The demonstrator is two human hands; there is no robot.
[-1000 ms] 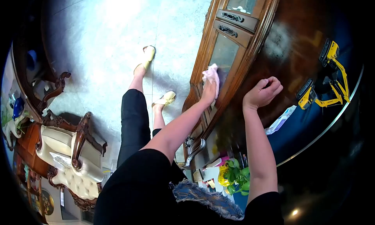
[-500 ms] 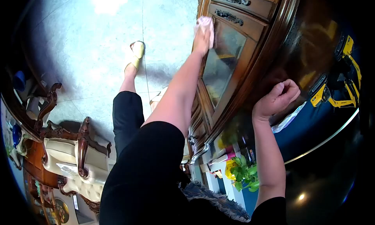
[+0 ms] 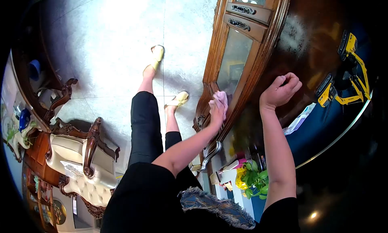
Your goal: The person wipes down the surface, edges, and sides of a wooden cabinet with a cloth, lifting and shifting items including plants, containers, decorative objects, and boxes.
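Observation:
My left hand [image 3: 217,113] is closed on a crumpled pale pink cloth [image 3: 220,99], held against the lower part of a glass-fronted door [image 3: 235,57] of a carved brown wooden cabinet. Loosely curled into a fist, my right hand [image 3: 281,90] is over the glossy dark brown cabinet top, with nothing visible in its fingers. A whitish, wet-looking patch [image 3: 294,35] marks that top, beyond my right hand.
Yellow toy excavators [image 3: 343,93] and a white-and-purple packet [image 3: 299,119] lie to the right on a dark blue surface. A green plant [image 3: 255,178] stands below. On the left are a cream tufted armchair [image 3: 81,164] and carved dark furniture [image 3: 60,95].
My left hand first moved up the door glass with the cloth, then came back down to the door's lower end. My right hand stays curled; the view shifted and returned.

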